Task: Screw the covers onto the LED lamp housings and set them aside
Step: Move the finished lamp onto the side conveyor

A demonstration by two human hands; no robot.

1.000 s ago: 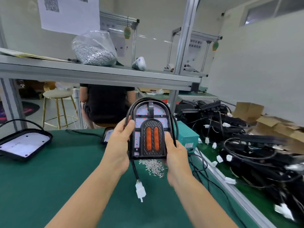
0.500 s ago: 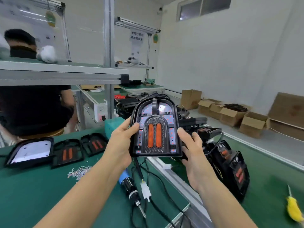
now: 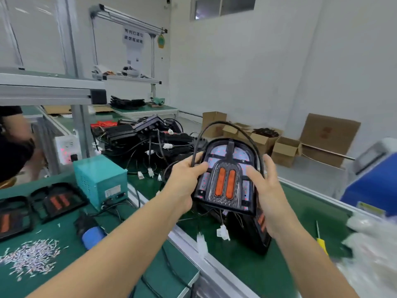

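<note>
The fingers [image 3: 198, 166] of the left hand [image 3: 184, 181] curl round the left edge of the lamp [image 3: 225, 179], thumb on its face, pinching the black cable [image 3: 214, 127] against the rim. The right hand [image 3: 266, 190] grips the right edge, thumb across the face.

The lamp is in the air, over the right-hand tabletop [image 3: 247, 265], above a pile of finished lamps [image 3: 263, 231]. Its long axis runs near to far, arched end far and raised, flat end near, face up toward the camera.

Risks, as I judge them: the cable loop arching over the far end and the dangling white connector [image 3: 222, 232] could snag on the tangled lamps and leads [image 3: 150, 143] to the far left, tugging the lamp as it is lowered; setting it down carelessly could scuff the lens.
</note>
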